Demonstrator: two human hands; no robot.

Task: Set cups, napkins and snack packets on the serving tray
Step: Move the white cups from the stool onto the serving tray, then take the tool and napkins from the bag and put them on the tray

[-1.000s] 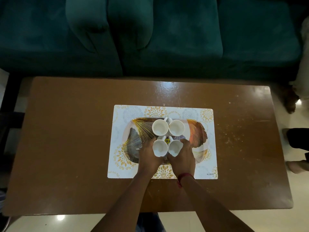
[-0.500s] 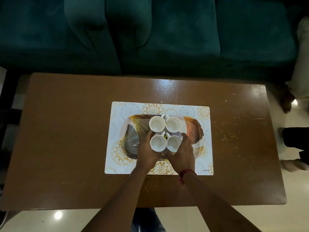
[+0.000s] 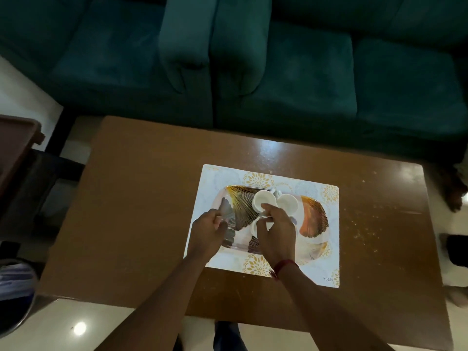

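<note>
You stand over a brown table with a big green sofa behind it. On the table lies a white mat, and on the mat sits the serving tray. White cups stand close together in the middle of the tray, touching or almost touching.

Your right hand covers the near cups, with its fingers curled around one of them. Your left hand rests at the tray's left end; the fingers are bent, but you cannot tell if they grip the tray edge or only touch it.

Here is what could go wrong. The cups are packed tight, so if you push one, it may knock the next one and tip it over. If your left hand tugs the tray, all the cups may slide.

You see no napkins or snack packets yet, so that part is likely still to do. The cups fill the middle, so only the tray ends have room.
</note>
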